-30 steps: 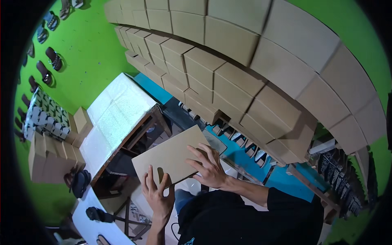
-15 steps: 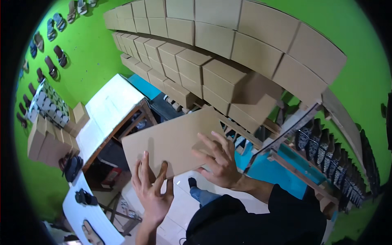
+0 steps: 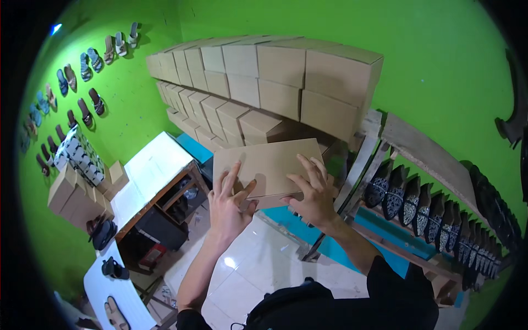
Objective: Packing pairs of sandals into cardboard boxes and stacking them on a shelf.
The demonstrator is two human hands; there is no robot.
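Note:
A plain brown cardboard box point(image 3: 270, 162) is held up in front of me, over the lower shelves. My left hand point(image 3: 228, 206) grips its near left corner, fingers spread on the top and thumb at the near side. At the near right corner, my right hand point(image 3: 315, 201) holds it likewise, fingertips on the top face and thumb low on the front. The box looks closed; its underside is hidden. Beyond it, rows of similar cardboard boxes point(image 3: 280, 66) are stacked on shelves.
To my right stands a wooden rack with dark patterned shoes point(image 3: 412, 198). A white-topped table point(image 3: 157, 159) is on the left, with boxes point(image 3: 74, 192) beside it. A white bench point(image 3: 118, 289) carries sandals point(image 3: 114, 268). More sandals point(image 3: 91, 58) hang on the green wall point(image 3: 440, 60).
The box has moved right and slightly up in view, turning more level, with both hands still on it. My view has shifted, showing more of the right rack.

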